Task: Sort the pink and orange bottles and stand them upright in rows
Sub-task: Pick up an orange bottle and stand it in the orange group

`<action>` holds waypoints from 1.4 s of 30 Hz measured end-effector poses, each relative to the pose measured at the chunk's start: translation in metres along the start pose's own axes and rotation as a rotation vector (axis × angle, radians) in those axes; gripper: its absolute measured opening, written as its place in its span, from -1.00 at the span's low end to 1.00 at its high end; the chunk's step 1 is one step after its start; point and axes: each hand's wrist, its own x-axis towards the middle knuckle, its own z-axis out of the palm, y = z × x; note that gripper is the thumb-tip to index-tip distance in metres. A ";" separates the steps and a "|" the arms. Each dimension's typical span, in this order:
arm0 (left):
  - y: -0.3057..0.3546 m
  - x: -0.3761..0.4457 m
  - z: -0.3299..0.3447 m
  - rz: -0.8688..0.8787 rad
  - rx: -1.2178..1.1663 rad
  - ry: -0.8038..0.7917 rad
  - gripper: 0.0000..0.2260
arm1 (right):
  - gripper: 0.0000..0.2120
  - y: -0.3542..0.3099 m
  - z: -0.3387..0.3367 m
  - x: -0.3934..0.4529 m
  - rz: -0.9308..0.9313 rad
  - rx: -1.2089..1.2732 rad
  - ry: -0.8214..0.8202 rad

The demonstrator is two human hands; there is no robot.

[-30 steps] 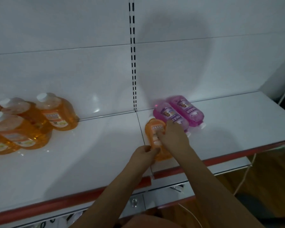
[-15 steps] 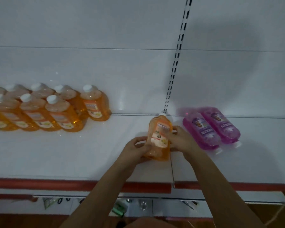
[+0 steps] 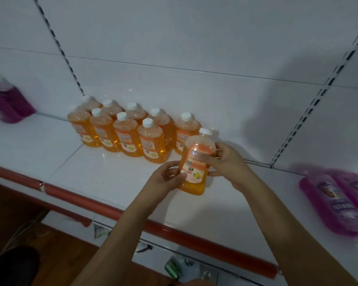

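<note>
I hold an orange bottle (image 3: 196, 162) with a white cap upright above the white shelf (image 3: 116, 178), just right of the standing group. My left hand (image 3: 165, 180) grips its lower left side and my right hand (image 3: 229, 162) grips its upper right side. Several orange bottles (image 3: 130, 133) stand upright in two rows against the back wall. Two pink bottles (image 3: 337, 201) lie flat on the shelf at the right. More pink bottles (image 3: 6, 102) stand at the far left, blurred.
The shelf has a red front edge (image 3: 116, 211). Slotted metal uprights (image 3: 314, 100) run up the white back wall. A lower shelf with small items (image 3: 174, 267) and a wooden floor (image 3: 50, 244) lie below.
The orange bottle went from lying on the shelf to held upright in both hands and moved left toward the orange group. My view swung left, so the pink bottles now sit at the right edge.
</note>
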 end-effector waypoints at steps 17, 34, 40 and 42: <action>-0.005 0.021 0.000 -0.065 -0.159 -0.006 -0.69 | -0.66 0.010 0.063 0.065 -0.290 -0.464 0.331; -0.026 0.017 0.142 0.141 0.495 -0.237 -0.80 | -0.64 0.012 -0.090 -0.027 -0.192 -0.495 0.635; -0.026 0.009 0.220 0.205 0.543 -0.504 -0.83 | -0.61 0.054 -0.186 -0.102 0.093 -0.624 0.773; -0.026 0.009 0.237 0.214 0.541 -0.529 -0.83 | -0.58 0.072 -0.203 -0.125 0.243 -0.715 0.800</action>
